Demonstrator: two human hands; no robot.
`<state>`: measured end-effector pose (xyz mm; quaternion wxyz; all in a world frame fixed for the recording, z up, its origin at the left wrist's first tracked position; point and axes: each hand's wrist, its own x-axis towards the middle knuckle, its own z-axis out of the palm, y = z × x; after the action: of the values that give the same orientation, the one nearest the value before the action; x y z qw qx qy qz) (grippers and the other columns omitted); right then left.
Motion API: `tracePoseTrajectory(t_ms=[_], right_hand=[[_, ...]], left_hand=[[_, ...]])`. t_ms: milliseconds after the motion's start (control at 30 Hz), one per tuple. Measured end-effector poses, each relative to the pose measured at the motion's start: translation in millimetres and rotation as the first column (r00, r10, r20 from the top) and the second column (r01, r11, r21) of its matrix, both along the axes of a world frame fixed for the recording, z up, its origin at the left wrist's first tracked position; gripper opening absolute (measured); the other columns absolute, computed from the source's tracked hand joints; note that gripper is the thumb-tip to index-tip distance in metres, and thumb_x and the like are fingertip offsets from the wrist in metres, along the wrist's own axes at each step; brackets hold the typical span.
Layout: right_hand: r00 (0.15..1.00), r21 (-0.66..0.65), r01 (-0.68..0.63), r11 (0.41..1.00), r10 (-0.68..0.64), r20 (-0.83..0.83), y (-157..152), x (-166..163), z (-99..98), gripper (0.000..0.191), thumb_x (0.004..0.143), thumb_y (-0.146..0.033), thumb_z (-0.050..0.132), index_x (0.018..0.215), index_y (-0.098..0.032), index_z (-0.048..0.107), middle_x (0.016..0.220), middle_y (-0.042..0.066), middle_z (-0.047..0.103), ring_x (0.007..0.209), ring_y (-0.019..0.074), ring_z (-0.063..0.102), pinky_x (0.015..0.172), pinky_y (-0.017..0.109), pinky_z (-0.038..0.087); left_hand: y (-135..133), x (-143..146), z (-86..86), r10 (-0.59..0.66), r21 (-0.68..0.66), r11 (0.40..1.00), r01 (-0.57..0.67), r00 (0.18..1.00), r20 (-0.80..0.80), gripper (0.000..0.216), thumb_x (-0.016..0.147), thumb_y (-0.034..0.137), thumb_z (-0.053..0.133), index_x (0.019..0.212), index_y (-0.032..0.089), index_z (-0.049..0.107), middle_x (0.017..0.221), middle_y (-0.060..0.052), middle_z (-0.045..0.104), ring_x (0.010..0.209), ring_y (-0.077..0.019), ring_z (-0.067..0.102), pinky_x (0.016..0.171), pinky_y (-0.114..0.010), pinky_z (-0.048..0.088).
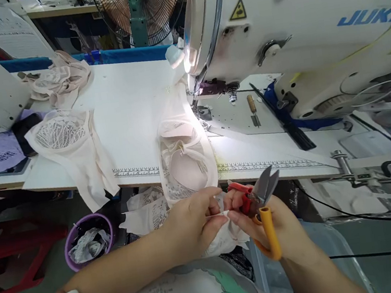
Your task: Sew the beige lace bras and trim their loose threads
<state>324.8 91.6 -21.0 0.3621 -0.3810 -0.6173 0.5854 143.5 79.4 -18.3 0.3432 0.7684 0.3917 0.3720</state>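
Note:
My left hand [195,224] pinches the edge of a cream lace bra [188,167], just in front of the table edge. Close beside it, my right hand [253,225] also pinches the white fabric between thumb and fingers. A pair of scissors [264,186] with red and orange handles hangs in my right hand, its blades slightly apart and pointing up and away from the cloth. Part of the bra lies on the table near the sewing machine's needle area [199,109], and more of it drops toward my lap. The exact bit between my fingertips is hidden.
The white sewing machine [293,16] stands at right, with small tweezers-like tool [253,109] on its bed. Another bra [71,139] hangs over the table edge; a pile of bras [60,80] lies behind. A purple bin [68,254] holds scraps. A fan [138,16] stands behind.

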Motion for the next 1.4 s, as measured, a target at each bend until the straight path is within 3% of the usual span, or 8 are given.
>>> tracePoseTrajectory(t_ms=[133, 267, 367, 467, 567, 767, 967, 1400], right_hand=[[0.997, 0.054, 0.073, 0.996, -0.073, -0.004, -2, -4, -2.9, 0.011, 0.084, -0.022, 0.056, 0.08, -0.022, 0.046, 0.079, 0.001, 0.051, 0.072, 0.0149, 0.052, 0.064, 0.029, 0.046], [0.993, 0.085, 0.082, 0.993, -0.088, 0.075, 1, -5, 0.3, 0.015, 0.084, -0.029, 0.056, 0.077, -0.022, 0.046, 0.075, 0.0, 0.051, 0.068, 0.0146, 0.051, 0.062, 0.027, 0.045], [0.985, 0.065, -0.095, 0.993, 0.084, 0.149, 6, 7, 6.1, 0.029, 0.082, -0.051, 0.054, 0.084, -0.022, 0.049, 0.075, 0.001, 0.049, 0.064, 0.015, 0.049, 0.055, 0.026, 0.043], [0.898, 0.017, -0.366, 0.93, 0.348, 0.268, 9, 26, 6.7, 0.051, 0.077, -0.071, 0.042, 0.084, -0.021, 0.048, 0.073, 0.001, 0.046, 0.06, 0.0143, 0.043, 0.051, 0.025, 0.039], [0.777, -0.098, -0.482, 0.871, 0.476, 0.413, 5, 41, 0.9, 0.058, 0.076, -0.077, 0.03, 0.078, -0.021, 0.043, 0.072, 0.0, 0.043, 0.06, 0.0139, 0.038, 0.05, 0.024, 0.036], [0.693, -0.102, -0.492, 0.864, 0.46, 0.555, -5, 42, -1.7, 0.067, 0.071, -0.083, 0.018, 0.075, -0.021, 0.042, 0.068, -0.002, 0.036, 0.058, 0.013, 0.03, 0.051, 0.025, 0.028], [0.706, -0.142, -0.437, 0.888, 0.437, 0.557, -6, 39, 0.1, 0.058, 0.074, -0.078, 0.034, 0.075, -0.02, 0.044, 0.065, -0.004, 0.033, 0.057, 0.012, 0.024, 0.049, 0.024, 0.023], [0.77, -0.125, -0.329, 0.936, 0.343, 0.538, -25, 36, -25.7, 0.047, 0.085, -0.064, 0.035, 0.067, -0.021, 0.031, 0.064, -0.004, 0.031, 0.056, 0.0111, 0.027, 0.049, 0.024, 0.024]], left_hand=[[-1, 2, -4.7, 0.055, -0.255, 0.965, -0.064, 0.998, -0.042, 0.017, 0.079, 0.029, 0.055, 0.091, 0.016, 0.056, 0.076, -0.004, 0.06, 0.068, -0.0158, 0.056, 0.061, -0.027, 0.046], [3, 5, -3.4, 0.056, -0.449, 0.893, -0.018, 0.996, 0.071, 0.016, 0.079, 0.024, 0.052, 0.067, 0.015, 0.055, 0.063, -0.001, 0.054, 0.06, -0.0118, 0.05, 0.057, -0.023, 0.04], [8, 2, -1.2, 0.05, -0.647, 0.759, 0.066, 0.986, 0.16, 0.021, 0.076, 0.029, 0.055, 0.061, 0.016, 0.049, 0.055, 0.004, 0.044, 0.048, -0.0083, 0.04, 0.046, -0.021, 0.032], [12, -2, 1.5, 0.045, -0.779, 0.609, 0.15, 0.974, 0.223, 0.025, 0.075, 0.035, 0.056, 0.061, 0.017, 0.047, 0.049, 0.006, 0.037, 0.04, -0.0067, 0.033, 0.038, -0.02, 0.025], [15, -5, 4.2, 0.048, -0.815, 0.558, 0.157, 0.974, 0.22, 0.024, 0.074, 0.035, 0.057, 0.06, 0.017, 0.047, 0.046, 0.007, 0.036, 0.037, -0.0066, 0.033, 0.036, -0.02, 0.023], [20, -6, 4.5, 0.071, -0.84, 0.53, 0.115, 0.981, 0.179, 0.023, 0.071, 0.032, 0.059, 0.057, 0.017, 0.047, 0.044, 0.007, 0.036, 0.037, -0.0062, 0.032, 0.037, -0.02, 0.021], [22, -8, -1.4, 0.093, -0.831, 0.524, 0.186, 0.958, 0.273, 0.025, 0.066, 0.032, 0.064, 0.056, 0.015, 0.048, 0.047, 0.007, 0.036, 0.042, -0.0046, 0.028, 0.041, -0.02, 0.019], [22, -10, -2.4, 0.138, -0.863, 0.44, 0.249, 0.93, 0.339, 0.023, 0.06, 0.028, 0.068, 0.054, 0.014, 0.051, 0.046, 0.007, 0.039, 0.044, -0.0049, 0.031, 0.044, -0.021, 0.021]])
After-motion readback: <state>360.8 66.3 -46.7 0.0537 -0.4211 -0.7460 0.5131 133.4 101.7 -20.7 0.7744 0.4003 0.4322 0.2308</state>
